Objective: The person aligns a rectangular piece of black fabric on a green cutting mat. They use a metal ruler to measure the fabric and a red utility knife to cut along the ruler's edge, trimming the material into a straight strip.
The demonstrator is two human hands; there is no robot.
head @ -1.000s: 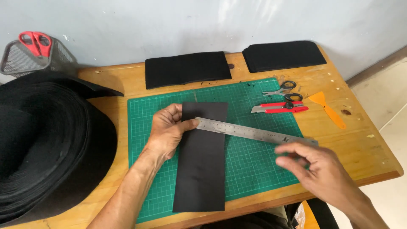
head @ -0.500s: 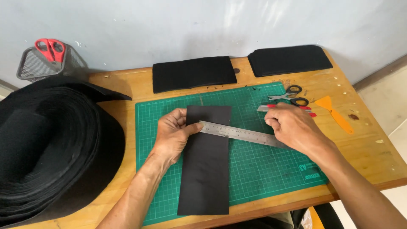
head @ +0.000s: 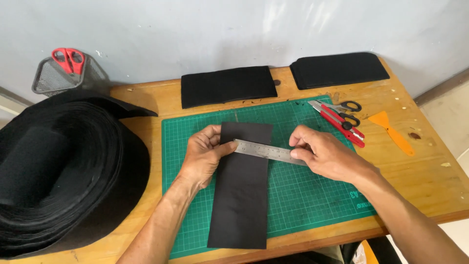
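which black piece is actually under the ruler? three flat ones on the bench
The long black strip lying lengthwise on the green cutting mat, under the steel ruler. The two black stacks sit untouched on bare wood by the wall.

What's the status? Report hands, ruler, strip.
Left hand pins steel ruler end. Right hand pinches other end. Ruler crosses black fabric strip on green mat. Nothing obstructing.

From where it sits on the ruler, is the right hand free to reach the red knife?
Probably yes. The right hand rests on the ruler, and the red knife lies just beyond it on the green mat, with nothing between.
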